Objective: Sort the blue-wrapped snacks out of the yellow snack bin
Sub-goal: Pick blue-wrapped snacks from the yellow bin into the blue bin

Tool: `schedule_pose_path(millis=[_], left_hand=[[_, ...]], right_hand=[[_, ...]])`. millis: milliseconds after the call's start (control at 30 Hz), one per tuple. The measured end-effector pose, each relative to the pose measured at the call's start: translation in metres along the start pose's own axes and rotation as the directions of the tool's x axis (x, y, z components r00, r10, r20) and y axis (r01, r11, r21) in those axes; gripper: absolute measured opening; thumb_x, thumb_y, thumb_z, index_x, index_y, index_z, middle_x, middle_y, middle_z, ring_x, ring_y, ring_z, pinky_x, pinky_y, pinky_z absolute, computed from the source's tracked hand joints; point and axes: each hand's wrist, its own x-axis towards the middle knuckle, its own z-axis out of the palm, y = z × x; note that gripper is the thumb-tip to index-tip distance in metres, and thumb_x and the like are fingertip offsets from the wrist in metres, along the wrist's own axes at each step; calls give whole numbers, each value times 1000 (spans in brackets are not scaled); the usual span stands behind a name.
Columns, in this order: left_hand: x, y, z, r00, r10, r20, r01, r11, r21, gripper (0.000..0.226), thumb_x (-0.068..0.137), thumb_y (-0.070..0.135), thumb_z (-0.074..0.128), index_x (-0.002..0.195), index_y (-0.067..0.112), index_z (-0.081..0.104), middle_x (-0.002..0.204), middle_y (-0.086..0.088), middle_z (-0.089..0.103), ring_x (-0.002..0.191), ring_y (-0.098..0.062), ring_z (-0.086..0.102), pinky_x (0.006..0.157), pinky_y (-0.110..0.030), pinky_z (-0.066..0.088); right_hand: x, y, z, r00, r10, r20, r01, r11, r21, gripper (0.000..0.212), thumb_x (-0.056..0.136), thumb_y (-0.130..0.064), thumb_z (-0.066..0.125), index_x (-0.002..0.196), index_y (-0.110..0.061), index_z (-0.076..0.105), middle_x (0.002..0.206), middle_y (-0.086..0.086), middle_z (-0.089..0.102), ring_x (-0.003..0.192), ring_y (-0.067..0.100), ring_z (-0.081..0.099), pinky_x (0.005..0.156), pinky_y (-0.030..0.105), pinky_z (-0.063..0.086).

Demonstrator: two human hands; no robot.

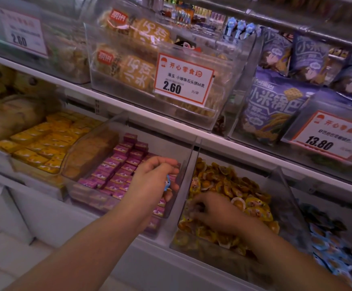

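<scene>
Left hand, centre of the frame, raised over the clear bin of purple boxes, fingers curled round a small blue-wrapped snack that peeks out between them. Right hand, lower centre-right, reaching down into the yellow snack bin, fingers bent and buried among the round yellow-wrapped snacks; blurred, so cannot tell whether anything is pinched there. Just right of that bin, at the lower right edge, a pile of blue-wrapped pieces in the neighbouring compartment. Far left of the same shelf, a bin of yellow boxes. On the shelf above, top centre, a clear tub of orange biscuit packs with a price tag reading 2.60; upper right, purple bags behind a tag reading 13.80.
</scene>
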Motion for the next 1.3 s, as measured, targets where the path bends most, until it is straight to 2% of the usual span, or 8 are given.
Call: schedule_pose_path(millis=[100, 233, 433, 600, 800, 900, 1100, 1300], left_hand=[[-1, 1, 0, 1000, 12, -1, -12, 1000, 13, 15, 94, -1, 50, 97, -1, 64, 80, -9, 66, 43, -10, 53, 36, -23, 34], [-2, -2, 2, 1000, 12, -9, -11, 999, 47, 14, 95, 1, 51, 96, 1, 66, 82, -8, 67, 44, -7, 53, 36, -23, 35], [1, -1, 0, 1000, 17, -20, -16, 999, 42, 15, 94, 2, 52, 93, 3, 67, 84, -7, 69, 44, -7, 54, 37, -23, 35], [2, -1, -1, 1000, 18, -18, -17, 997, 71, 15, 94, 2, 52, 92, 4, 67, 83, -6, 69, 44, -7, 53, 37, -23, 35], [-2, 0, 0, 999, 16, -28, -13, 996, 84, 15, 94, 1, 52, 96, 2, 67, 79, -5, 67, 42, -7, 52, 35, -21, 34], [-2, 0, -1, 999, 19, -35, -17, 997, 81, 15, 93, 1, 53, 93, 4, 68, 71, 1, 70, 43, -9, 53, 35, -20, 34], [1, -4, -2, 999, 11, -39, -5, 990, 143, 17, 93, 6, 55, 91, 11, 71, 76, 2, 70, 44, -6, 54, 37, -21, 36], [0, -4, -1, 999, 8, -39, -2, 988, 154, 18, 94, 7, 55, 92, 13, 71, 81, 0, 72, 47, -5, 56, 38, -21, 37]], right_hand=[[13, 11, -9, 959, 65, -275, -56, 998, 43, 22, 94, -30, 56, 113, -30, 66, 103, -8, 70, 92, 6, 62, 77, 28, 51], [36, 10, -2, 973, 171, -158, -208, 942, -263, 71, 88, -24, 47, 154, -28, 21, 120, 13, 58, 103, 34, 60, 80, 37, 49], [12, 5, -4, 995, 99, 15, -89, 945, -316, 37, 90, -25, 45, 124, -24, 59, 116, 7, 60, 104, 29, 60, 75, 33, 46], [-7, 8, -32, 918, 304, 255, -222, 926, -306, 34, 87, -37, 44, 111, -34, 67, 112, -5, 64, 97, 17, 61, 81, 34, 56], [14, 4, -29, 975, 211, 63, -183, 935, -303, 36, 82, -46, 49, 108, -29, 67, 96, -4, 62, 90, 19, 61, 70, 31, 53], [18, -1, -14, 981, 121, 153, -75, 957, -282, 44, 79, -55, 46, 106, -28, 68, 100, -3, 62, 94, 20, 62, 76, 36, 55], [24, 0, -17, 928, 262, 267, -150, 914, -377, 59, 76, -73, 59, 116, -30, 60, 123, 2, 47, 104, 24, 56, 83, 39, 52], [33, -18, -6, 957, 236, 169, -134, 875, -465, 46, 72, -45, 61, 112, -22, 57, 122, 9, 51, 107, 30, 55, 90, 46, 45]])
